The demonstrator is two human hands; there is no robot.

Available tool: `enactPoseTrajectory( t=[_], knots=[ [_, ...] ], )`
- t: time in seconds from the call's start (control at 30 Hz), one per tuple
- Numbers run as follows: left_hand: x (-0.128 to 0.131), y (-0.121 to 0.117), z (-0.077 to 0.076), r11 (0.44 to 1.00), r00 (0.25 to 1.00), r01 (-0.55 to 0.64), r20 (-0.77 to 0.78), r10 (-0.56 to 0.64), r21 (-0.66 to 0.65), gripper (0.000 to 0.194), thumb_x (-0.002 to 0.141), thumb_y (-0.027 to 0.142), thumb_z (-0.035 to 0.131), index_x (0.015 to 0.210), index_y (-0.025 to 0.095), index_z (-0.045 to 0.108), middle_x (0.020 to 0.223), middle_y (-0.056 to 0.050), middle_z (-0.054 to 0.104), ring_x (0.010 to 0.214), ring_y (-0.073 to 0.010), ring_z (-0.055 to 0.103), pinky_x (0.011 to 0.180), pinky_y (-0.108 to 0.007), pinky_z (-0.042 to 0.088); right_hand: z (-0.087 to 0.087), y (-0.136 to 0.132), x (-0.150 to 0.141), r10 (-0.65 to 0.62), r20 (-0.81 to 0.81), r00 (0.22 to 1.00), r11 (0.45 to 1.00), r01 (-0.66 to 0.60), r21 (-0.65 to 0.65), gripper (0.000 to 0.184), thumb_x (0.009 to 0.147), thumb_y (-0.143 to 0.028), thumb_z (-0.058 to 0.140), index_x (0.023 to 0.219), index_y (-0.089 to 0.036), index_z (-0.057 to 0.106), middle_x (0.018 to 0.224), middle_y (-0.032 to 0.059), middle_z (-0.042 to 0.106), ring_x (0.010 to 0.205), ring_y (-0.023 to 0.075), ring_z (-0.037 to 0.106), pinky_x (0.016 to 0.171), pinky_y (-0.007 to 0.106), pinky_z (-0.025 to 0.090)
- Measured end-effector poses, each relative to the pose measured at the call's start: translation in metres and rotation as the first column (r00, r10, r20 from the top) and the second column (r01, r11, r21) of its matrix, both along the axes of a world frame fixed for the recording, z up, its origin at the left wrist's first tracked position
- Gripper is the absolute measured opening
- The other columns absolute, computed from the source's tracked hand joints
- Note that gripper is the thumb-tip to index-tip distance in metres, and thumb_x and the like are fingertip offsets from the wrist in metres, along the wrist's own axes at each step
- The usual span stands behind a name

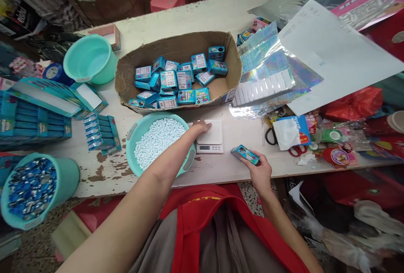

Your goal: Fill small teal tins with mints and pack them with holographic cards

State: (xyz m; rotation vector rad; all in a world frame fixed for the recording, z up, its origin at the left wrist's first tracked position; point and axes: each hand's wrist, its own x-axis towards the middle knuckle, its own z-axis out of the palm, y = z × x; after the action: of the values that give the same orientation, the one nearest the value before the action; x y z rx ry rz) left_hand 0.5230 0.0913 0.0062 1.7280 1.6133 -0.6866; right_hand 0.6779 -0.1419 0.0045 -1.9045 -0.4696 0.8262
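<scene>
My left hand [202,127] reaches across a teal basin [134,130] of small white tablets [158,140] and rests its closed fingers on the left edge of a small white scale [212,136]. What the fingertips pinch, if anything, is too small to see. My right hand [257,171] grips a small blue box [244,154] just right of the scale, near the table's front edge. Behind the scale stands a cardboard tray [232,60] holding several more blue boxes [176,80].
Flat blue cartons [34,117] lie stacked at the left. A teal bucket of blue wrapped sweets [31,189] and another teal bucket [90,56] stand on that side too. Holographic bags [274,69], white sheets, scissors [292,149] and red bags crowd the right.
</scene>
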Motion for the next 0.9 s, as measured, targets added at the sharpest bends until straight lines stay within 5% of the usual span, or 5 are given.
enactPoseTrajectory(
  t=[0.23, 0.37, 0.57, 0.73, 0.9],
  knots=[
    [0.003, -0.012, 0.003, 0.988, 0.994, -0.104, 0.03, 0.108, -0.117, 0.075, 0.087, 0.058, 0.03, 0.148, 0.014, 0.02, 0.143, -0.028, 0.034, 0.081, -0.0267, 0.068, 0.075, -0.038, 0.05, 0.003, 0.0, 0.006, 0.022, 0.054, 0.998, 1.0, -0.022, 0.002, 0.053, 0.055, -0.041, 0.079, 0.1, -0.018, 0.065, 0.094, 0.0052, 0.064, 0.082, 0.0197, 0.06, 0.08, 0.038, 0.048],
    [0.001, -0.021, 0.029, 0.991, 0.992, 0.032, 0.118, -0.048, 0.132, 0.071, 0.088, 0.046, 0.044, 0.147, 0.017, 0.018, 0.14, -0.024, 0.039, 0.11, -0.0325, 0.058, 0.088, -0.039, 0.045, 0.009, 0.003, 0.008, 0.048, 0.092, 0.995, 0.998, -0.051, 0.032, 0.052, 0.056, -0.041, 0.078, 0.101, -0.018, 0.064, 0.095, 0.0056, 0.064, 0.085, 0.0202, 0.06, 0.081, 0.039, 0.048],
    [-0.058, -0.047, 0.063, 0.828, 0.887, 0.097, 0.33, -0.324, 0.551, 0.044, 0.093, 0.036, 0.04, 0.134, 0.02, 0.043, 0.128, -0.012, 0.054, 0.112, -0.0253, 0.055, 0.091, -0.034, 0.043, 0.026, 0.017, 0.0, 0.109, 0.092, 0.99, 0.99, -0.117, 0.084, 0.048, 0.057, -0.039, 0.079, 0.098, -0.018, 0.064, 0.095, 0.0051, 0.063, 0.088, 0.0212, 0.06, 0.084, 0.04, 0.048],
    [-0.134, -0.079, 0.037, 0.726, 0.932, -0.031, 0.282, -0.228, 0.687, 0.038, 0.093, 0.039, 0.04, 0.121, 0.017, 0.054, 0.122, -0.014, 0.059, 0.114, -0.0264, 0.051, 0.096, -0.038, 0.038, 0.032, 0.033, -0.012, 0.161, 0.094, 0.982, 0.981, -0.17, 0.092, 0.048, 0.057, -0.04, 0.079, 0.098, -0.019, 0.065, 0.095, 0.0048, 0.063, 0.088, 0.0206, 0.06, 0.084, 0.039, 0.048],
    [-0.161, -0.1, 0.008, 0.782, 0.986, 0.037, 0.105, -0.131, 0.623, 0.043, 0.089, 0.046, 0.044, 0.116, 0.016, 0.055, 0.117, -0.015, 0.058, 0.108, -0.0291, 0.051, 0.09, -0.039, 0.039, 0.03, 0.049, -0.024, 0.229, 0.125, 0.966, 0.965, -0.242, 0.1, 0.049, 0.057, -0.043, 0.079, 0.098, -0.018, 0.065, 0.096, 0.005, 0.063, 0.088, 0.0202, 0.059, 0.082, 0.038, 0.048]
  ],
)
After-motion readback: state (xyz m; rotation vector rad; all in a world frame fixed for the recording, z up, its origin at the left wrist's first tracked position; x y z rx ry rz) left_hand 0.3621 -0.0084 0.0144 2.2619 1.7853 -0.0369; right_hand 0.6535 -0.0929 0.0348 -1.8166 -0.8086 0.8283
